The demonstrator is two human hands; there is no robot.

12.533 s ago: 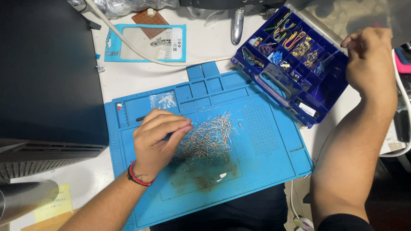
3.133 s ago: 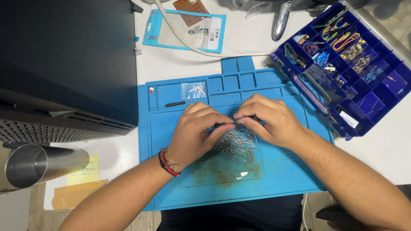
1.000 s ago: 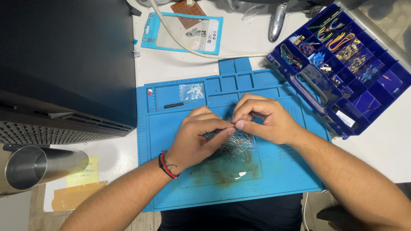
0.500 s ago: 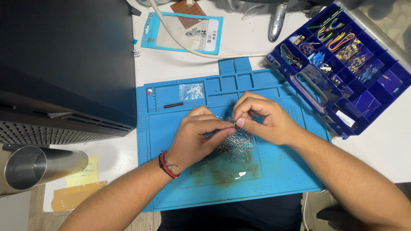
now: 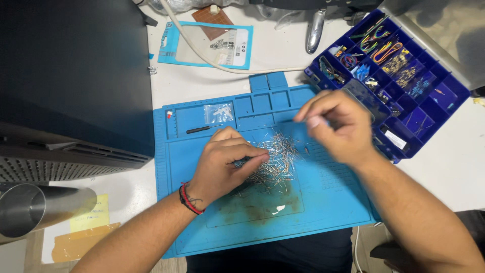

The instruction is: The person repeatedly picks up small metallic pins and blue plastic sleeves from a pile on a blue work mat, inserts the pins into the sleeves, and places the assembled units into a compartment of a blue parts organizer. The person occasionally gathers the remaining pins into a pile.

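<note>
A loose pile of small wire-legged components lies in the middle of a blue work mat. My left hand, with a red and black band at its wrist, rests on the pile's left side, thumb and fingertips pinched on a few of them. My right hand hovers above the mat's right part, just left of the blue compartment box. Its fingertips are pinched together. It is blurred, so I cannot tell whether it holds anything.
A dark computer case fills the left. A steel cup lies at the lower left beside a yellow note. Behind the mat are a blue card package, a white cable and a small clear bag.
Half a second ago both hands met over the pile, pinching something between them. My right hand has since lifted away to the right toward the box. My left hand stays on the pile.
</note>
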